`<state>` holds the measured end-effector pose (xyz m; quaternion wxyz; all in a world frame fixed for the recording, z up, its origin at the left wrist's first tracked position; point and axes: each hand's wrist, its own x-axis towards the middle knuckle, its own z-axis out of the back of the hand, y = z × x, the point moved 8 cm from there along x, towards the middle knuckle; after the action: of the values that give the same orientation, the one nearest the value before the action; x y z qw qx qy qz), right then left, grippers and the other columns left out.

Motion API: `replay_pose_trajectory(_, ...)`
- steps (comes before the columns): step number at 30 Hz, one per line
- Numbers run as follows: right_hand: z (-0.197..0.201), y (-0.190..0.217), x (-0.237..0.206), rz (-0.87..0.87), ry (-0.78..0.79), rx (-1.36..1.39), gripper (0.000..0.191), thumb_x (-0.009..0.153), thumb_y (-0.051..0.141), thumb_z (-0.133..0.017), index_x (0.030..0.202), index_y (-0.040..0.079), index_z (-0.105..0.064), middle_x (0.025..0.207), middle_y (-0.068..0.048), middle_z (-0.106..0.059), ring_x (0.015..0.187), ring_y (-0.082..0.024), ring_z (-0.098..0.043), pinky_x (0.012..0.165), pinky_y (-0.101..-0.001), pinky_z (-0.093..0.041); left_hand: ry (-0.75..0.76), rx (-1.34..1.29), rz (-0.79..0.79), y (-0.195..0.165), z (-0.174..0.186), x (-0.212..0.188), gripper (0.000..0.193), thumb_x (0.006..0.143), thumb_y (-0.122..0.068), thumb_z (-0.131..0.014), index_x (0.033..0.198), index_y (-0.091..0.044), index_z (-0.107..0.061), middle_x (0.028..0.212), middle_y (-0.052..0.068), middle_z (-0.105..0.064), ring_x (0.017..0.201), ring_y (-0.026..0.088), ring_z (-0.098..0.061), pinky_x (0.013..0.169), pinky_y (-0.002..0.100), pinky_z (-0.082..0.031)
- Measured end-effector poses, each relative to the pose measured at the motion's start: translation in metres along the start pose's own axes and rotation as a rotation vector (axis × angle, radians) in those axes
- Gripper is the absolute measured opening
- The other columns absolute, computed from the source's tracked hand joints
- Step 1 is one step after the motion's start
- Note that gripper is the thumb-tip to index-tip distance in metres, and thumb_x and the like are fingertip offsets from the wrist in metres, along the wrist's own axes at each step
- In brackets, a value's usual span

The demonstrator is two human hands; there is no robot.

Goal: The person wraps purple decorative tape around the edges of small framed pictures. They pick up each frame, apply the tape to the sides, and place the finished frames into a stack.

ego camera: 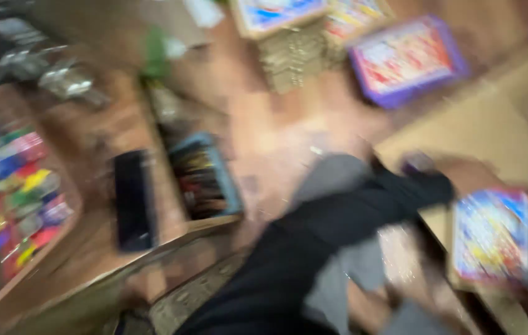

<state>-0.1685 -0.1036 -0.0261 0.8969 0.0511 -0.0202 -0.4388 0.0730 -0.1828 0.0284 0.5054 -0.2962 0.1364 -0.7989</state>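
Motion blur smears everything; the right hand (471, 177), at the end of a black sleeve (338, 223), rests on the top edge of a colourful flat box (493, 236), its grip impossible to judge. That box lies on a tan surface (493, 124) near its left edge; bare wooden floor (276, 130) opens beyond; the left hand is out of sight.

Your arm wears a long black sleeve (338, 217), loose and creased, ending at the wrist. Grey trousers (332, 180) show beneath it. Heavy blur; finer detail unreadable.
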Motion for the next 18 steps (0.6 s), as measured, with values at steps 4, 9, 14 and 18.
replay_pose_trajectory(4,-0.003,-0.042,-0.004,-0.018,0.024,-0.091,0.023,0.08,0.033,-0.078,0.092,0.015,-0.075,0.09,-0.012,-0.068,0.082,-0.035,-0.067,0.073,-0.047,-0.055,0.017,0.036,-0.015,0.005,-0.03,-0.003,0.03,0.077,-0.04,-0.072,0.104,-0.027,-0.072,0.107,0.014,-0.07,0.102,0.036,-0.067,0.088,0.047,-0.053)
replay_pose_trajectory(9,0.008,-0.036,-0.009,-0.101,0.194,-0.211,0.024,0.077,0.03,-0.081,0.093,0.013,-0.073,0.097,-0.01,-0.069,0.088,-0.032,-0.07,0.075,-0.0438,-0.057,0.169,0.157,0.045,0.005,-0.033,-0.008,0.021,0.08,-0.019,-0.081,0.099,-0.012,-0.074,0.107,0.015,-0.068,0.104,0.035,-0.066,0.086,0.047,-0.054)
replay_pose_trajectory(14,0.068,-0.005,-0.031,-0.135,-0.076,0.014,0.058,0.069,0.019,-0.082,0.124,0.01,-0.07,0.127,-0.015,-0.068,0.115,-0.036,-0.064,0.091,-0.0441,-0.054,-0.317,0.029,0.151,0.034,0.033,-0.054,0.038,0.078,-0.014,-0.08,0.116,-0.011,-0.071,0.118,0.012,-0.067,0.116,0.033,-0.06,0.097,0.046,-0.049)
replay_pose_trajectory(18,0.096,0.019,-0.056,-0.212,-0.255,0.19,0.059,0.082,0.013,-0.079,0.138,0.004,-0.062,0.139,-0.017,-0.063,0.129,-0.038,-0.058,0.108,-0.0459,-0.049,-0.511,-0.117,0.351,0.068,0.054,-0.104,0.005,0.111,-0.01,-0.072,0.112,-0.009,-0.067,0.114,0.009,-0.066,0.122,0.032,-0.06,0.116,0.047,-0.046)
